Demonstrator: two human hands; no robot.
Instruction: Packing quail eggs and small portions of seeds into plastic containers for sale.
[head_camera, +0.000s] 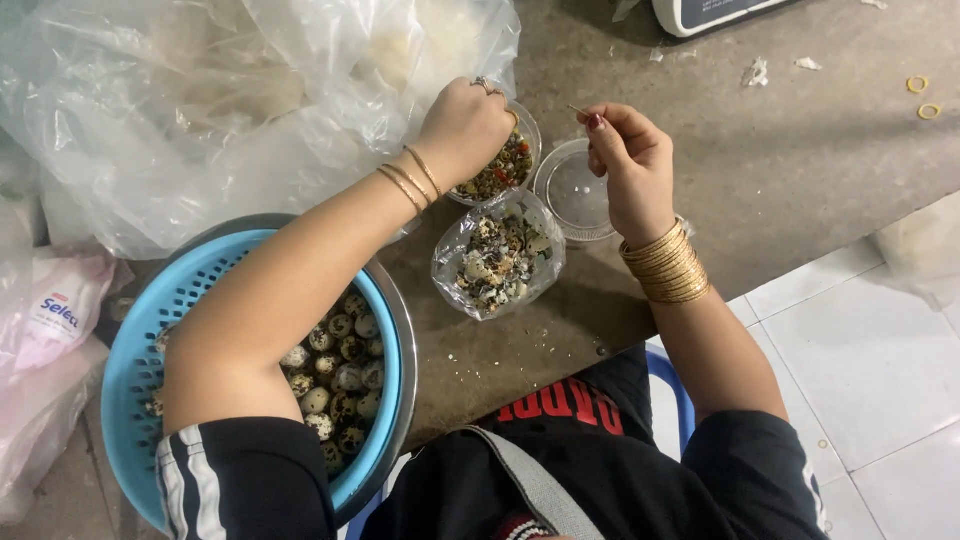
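Note:
My left hand (463, 128) rests over a small clear plastic cup (508, 168) filled with speckled shell bits and red flecks, fingers curled down onto its rim. My right hand (628, 165) pinches a thin pick-like stick near its fingertips, just above an empty clear cup or lid (577, 192). In front of both stands a clear bag-lined cup (497, 255) heaped with broken speckled shells. Under my left forearm a blue colander (150, 340) set in a metal bowl (405, 340) holds several speckled quail eggs (345, 375).
A large crumpled clear plastic bag (200, 110) covers the back left of the brown counter (780, 150). Pink and white bags (55, 310) lie at far left. Two rubber bands (922, 97) and a white device (705, 12) sit at the back right. White tiled floor (880, 360) is at right.

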